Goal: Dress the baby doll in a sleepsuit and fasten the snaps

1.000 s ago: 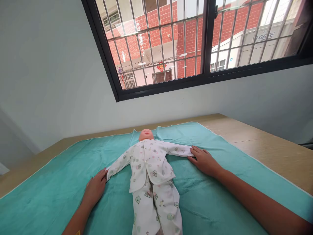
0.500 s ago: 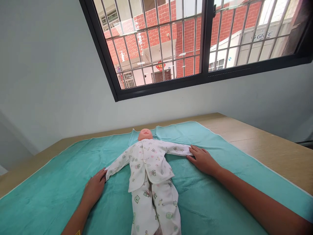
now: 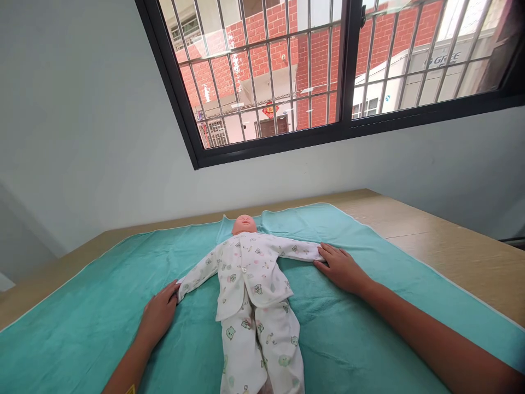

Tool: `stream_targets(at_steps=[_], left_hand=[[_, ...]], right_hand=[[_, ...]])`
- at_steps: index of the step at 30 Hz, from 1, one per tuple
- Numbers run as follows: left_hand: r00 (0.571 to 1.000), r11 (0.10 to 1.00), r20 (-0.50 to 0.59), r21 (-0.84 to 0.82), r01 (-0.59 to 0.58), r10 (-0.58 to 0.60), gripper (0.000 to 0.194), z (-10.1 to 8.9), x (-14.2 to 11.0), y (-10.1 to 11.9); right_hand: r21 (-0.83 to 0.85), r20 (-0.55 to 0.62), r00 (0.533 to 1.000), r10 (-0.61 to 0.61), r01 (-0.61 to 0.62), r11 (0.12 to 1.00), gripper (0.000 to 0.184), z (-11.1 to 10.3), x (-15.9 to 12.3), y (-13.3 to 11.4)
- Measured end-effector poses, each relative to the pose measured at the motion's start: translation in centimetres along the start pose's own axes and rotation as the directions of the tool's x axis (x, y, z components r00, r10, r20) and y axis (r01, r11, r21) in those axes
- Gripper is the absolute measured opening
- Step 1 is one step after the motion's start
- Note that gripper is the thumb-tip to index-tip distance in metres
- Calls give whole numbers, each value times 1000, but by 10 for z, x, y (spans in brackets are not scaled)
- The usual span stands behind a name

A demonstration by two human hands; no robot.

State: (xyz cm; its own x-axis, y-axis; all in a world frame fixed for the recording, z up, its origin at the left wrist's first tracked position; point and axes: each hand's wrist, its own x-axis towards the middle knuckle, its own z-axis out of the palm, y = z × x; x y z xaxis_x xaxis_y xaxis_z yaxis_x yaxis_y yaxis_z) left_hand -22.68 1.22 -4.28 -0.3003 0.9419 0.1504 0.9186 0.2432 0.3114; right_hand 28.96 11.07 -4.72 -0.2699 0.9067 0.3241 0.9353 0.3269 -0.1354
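A baby doll [image 3: 246, 273] lies on its back, its arms spread wide, in a white printed jacket and matching trousers. My left hand [image 3: 159, 310] is closed at the cuff of the sleeve on the left [image 3: 199, 273], the fingertips on the cloth. At the other side, my right hand [image 3: 340, 268] has its fingers over the cuff of the sleeve on the right [image 3: 299, 250], with the thumb just below it. Both hands cover the sleeve ends, so the doll's hands are hidden. The trouser legs run off the bottom of the view.
A turquoise towel [image 3: 123, 295] lies under the doll, slightly wrinkled. It covers most of a wooden table [image 3: 443, 235], whose far edge meets a pale wall [image 3: 287, 180]. Above is a black-framed window [image 3: 270, 145] with metal bars outside.
The view has shifted very slightly. Both hands and the doll keep their places.
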Motion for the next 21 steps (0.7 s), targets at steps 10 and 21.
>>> stream_targets(at_steps=[10, 21], left_hand=[[1000, 1000, -22, 5, -20, 20, 48, -3, -2, 4], [992, 990, -114, -135, 39, -54, 42, -8, -5, 8]], right_hand=[[8, -9, 1000, 0, 0, 1000, 50, -2, -1, -1], [7, 13, 1000, 26, -27, 1000, 50, -7, -1, -6]])
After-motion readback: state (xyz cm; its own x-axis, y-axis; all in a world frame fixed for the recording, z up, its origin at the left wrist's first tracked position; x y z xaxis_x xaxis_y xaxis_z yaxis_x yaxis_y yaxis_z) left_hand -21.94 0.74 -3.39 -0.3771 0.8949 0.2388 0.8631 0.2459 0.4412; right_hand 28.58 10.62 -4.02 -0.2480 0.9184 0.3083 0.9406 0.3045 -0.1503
